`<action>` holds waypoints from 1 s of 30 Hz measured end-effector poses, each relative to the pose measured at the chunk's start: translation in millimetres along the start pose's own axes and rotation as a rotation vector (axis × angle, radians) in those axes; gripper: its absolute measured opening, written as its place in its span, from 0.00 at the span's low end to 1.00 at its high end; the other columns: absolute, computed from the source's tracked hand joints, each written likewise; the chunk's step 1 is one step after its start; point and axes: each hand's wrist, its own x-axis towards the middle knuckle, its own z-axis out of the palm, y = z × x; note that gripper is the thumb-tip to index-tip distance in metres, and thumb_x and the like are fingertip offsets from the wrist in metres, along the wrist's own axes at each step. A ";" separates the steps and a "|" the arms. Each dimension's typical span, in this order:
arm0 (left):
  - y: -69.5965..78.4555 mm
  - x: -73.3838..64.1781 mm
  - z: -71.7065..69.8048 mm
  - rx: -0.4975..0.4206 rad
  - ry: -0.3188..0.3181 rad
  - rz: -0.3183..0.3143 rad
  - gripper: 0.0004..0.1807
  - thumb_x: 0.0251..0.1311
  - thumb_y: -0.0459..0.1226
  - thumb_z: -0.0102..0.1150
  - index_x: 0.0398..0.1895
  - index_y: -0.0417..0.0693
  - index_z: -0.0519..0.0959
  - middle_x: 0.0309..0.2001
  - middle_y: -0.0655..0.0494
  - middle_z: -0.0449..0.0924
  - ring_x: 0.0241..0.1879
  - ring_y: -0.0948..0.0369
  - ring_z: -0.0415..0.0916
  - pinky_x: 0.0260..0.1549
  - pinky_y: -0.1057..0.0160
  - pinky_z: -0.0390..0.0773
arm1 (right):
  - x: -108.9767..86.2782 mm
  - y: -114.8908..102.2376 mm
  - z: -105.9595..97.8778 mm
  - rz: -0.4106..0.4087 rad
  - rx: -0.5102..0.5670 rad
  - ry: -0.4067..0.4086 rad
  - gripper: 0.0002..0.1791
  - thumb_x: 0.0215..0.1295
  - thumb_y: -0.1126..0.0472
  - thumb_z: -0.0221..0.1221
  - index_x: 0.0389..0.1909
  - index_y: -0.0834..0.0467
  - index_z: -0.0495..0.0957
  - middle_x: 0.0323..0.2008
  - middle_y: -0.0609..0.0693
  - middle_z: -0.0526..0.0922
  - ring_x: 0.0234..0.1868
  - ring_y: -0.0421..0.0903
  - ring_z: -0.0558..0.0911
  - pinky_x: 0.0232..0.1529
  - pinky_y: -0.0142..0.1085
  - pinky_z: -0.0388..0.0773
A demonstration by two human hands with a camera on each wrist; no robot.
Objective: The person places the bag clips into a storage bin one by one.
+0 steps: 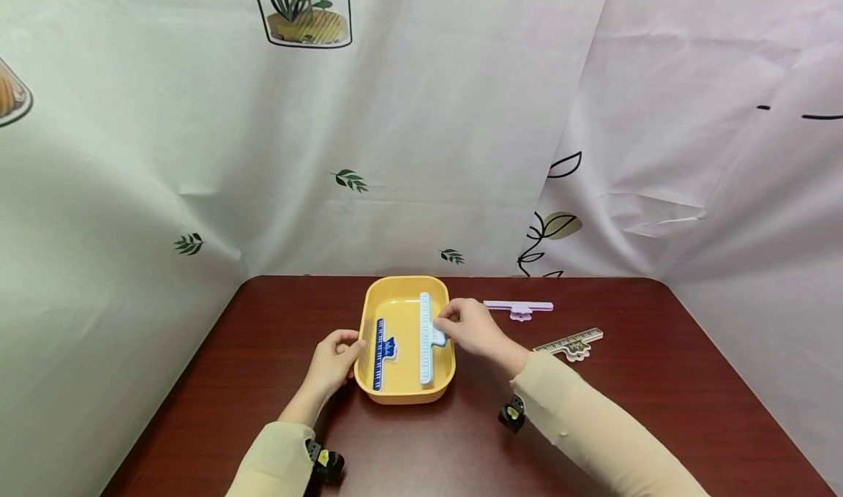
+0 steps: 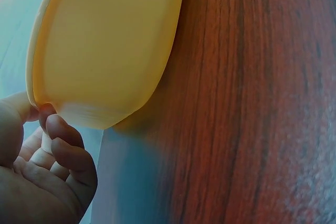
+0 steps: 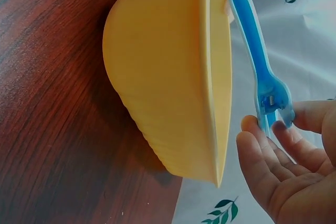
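Observation:
A yellow plastic basin (image 1: 405,398) stands on the table, and my left hand (image 1: 331,364) pinches its left rim between thumb and fingers. My right hand (image 1: 476,329) pinches a light blue, ruler-like clip (image 1: 426,343) by its handle. This clip hangs lengthwise over the right half of the basin; in the right wrist view the clip (image 3: 254,45) is above the rim, its edge seen end-on. A dark blue clip (image 1: 378,358) with piano-key markings lies inside the basin on the left. In the left wrist view, the basin wall (image 2: 110,40) rises beside my fingers (image 2: 68,153).
Right of the basin, a lilac clip (image 1: 527,306) lies near the table's back edge. Closer in, a black-and-cream clip (image 1: 579,342) lies by my right forearm. The dark red wooden table (image 1: 421,453) ends against a white printed curtain (image 1: 421,138).

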 end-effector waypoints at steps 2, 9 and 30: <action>0.1 0.0 0.0 0.000 -0.001 0.000 0.17 0.61 0.37 0.57 0.49 0.37 0.72 0.13 0.58 0.67 0.12 0.63 0.65 0.10 0.68 0.64 | 0.0 -1.1 0.7 -0.005 -0.008 0.002 0.05 0.59 0.61 0.62 0.29 0.60 0.80 0.22 0.47 0.80 0.22 0.39 0.75 0.22 0.30 0.75; -0.4 -0.2 -0.1 -0.006 0.002 -0.005 0.16 0.61 0.37 0.57 0.49 0.37 0.72 0.13 0.58 0.67 0.11 0.63 0.64 0.10 0.68 0.63 | 1.9 -3.0 4.7 -0.006 -0.043 -0.005 0.06 0.60 0.60 0.62 0.28 0.59 0.80 0.22 0.47 0.79 0.22 0.39 0.75 0.23 0.30 0.74; -2.7 2.8 1.5 0.007 0.009 0.006 0.15 0.61 0.35 0.57 0.49 0.37 0.73 0.14 0.58 0.67 0.11 0.64 0.64 0.10 0.68 0.63 | 9.7 -6.3 15.6 -0.044 -0.157 -0.091 0.07 0.61 0.59 0.60 0.27 0.58 0.79 0.24 0.47 0.78 0.23 0.39 0.73 0.22 0.28 0.71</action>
